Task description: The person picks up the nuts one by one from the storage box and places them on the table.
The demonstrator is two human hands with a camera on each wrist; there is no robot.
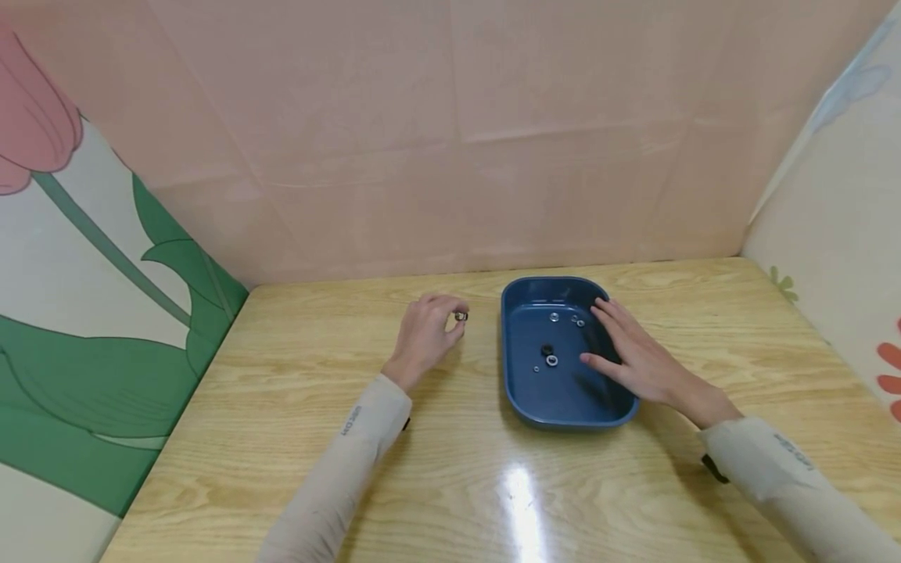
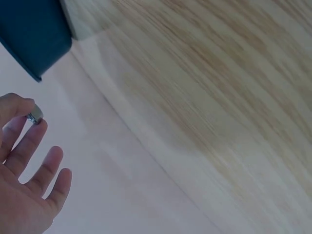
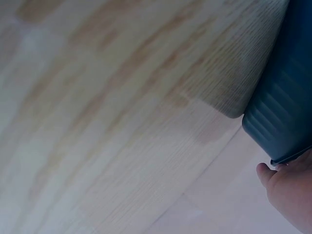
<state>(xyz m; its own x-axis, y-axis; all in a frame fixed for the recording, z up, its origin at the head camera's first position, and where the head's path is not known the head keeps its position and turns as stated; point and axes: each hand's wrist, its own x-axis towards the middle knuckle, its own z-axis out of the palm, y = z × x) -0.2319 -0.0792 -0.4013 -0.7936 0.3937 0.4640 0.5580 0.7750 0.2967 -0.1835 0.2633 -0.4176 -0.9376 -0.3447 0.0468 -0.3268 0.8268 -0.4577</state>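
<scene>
Between thumb and fingertips, my left hand (image 1: 426,332) pinches a small silvery metal nut (image 2: 36,114) above the table, left of the blue tray (image 1: 524,410). Its other fingers are spread apart in the left wrist view. My right hand (image 1: 644,363) lies over the tray's right rim, fingers extended and thumb reaching over the inside. Several small nuts or rings lie on the tray floor: a dark one (image 1: 547,349) touching a larger silver one (image 1: 552,361), a tiny one (image 1: 536,369) near them, and others such as a silver ring (image 1: 554,317) toward the back.
The wooden table (image 1: 281,407) ends at a pink cloth backdrop (image 1: 366,156). A flower-patterned panel (image 1: 105,328) stands at the left, and a pale panel (image 1: 845,234) with printed flowers at the right.
</scene>
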